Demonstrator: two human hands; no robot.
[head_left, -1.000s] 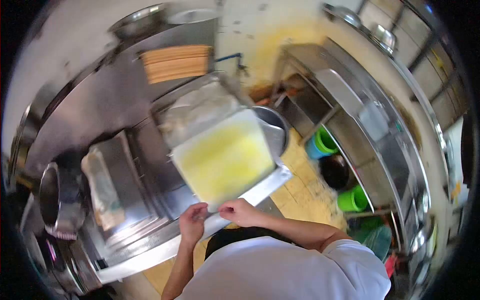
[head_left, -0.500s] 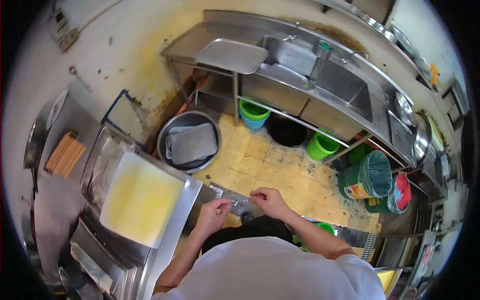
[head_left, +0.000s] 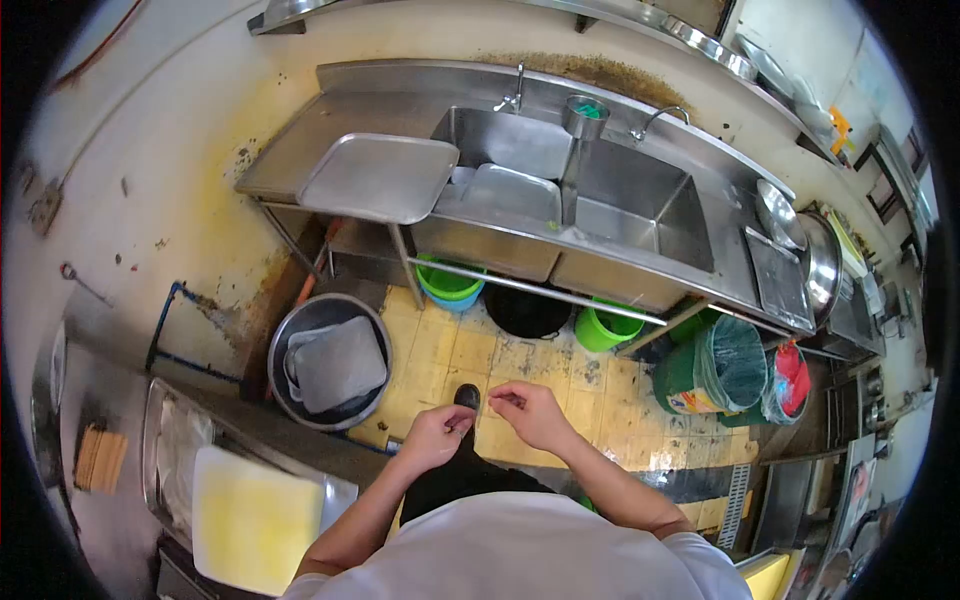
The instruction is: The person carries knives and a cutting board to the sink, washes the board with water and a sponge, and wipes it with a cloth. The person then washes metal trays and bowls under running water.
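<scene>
My left hand (head_left: 437, 435) and my right hand (head_left: 530, 412) are held in front of my waist, a small gap between them. The fingers of both are curled in, thumbs close to fingertips. Whether a thin or small thing is pinched in either cannot be made out. Below the gap, a dark shoe (head_left: 467, 396) stands on the yellow tiled floor (head_left: 455, 350). Beyond my hands is a steel sink counter (head_left: 380, 115), with a flat metal tray (head_left: 380, 178) on its left end and another tray (head_left: 512, 193) in the left basin.
A large metal basin (head_left: 275, 385) with grey trays stands on the floor at left. Green buckets (head_left: 608, 328) sit under the counter; a lined green bin (head_left: 690, 375) is at right. A yellow-stained white board (head_left: 255, 520) lies at lower left.
My view has turned and moved nearer the sink, and a shoe has come forward below my hands. Both hands stay raised with fingers curled; the shiny clear patch between them no longer shows.
</scene>
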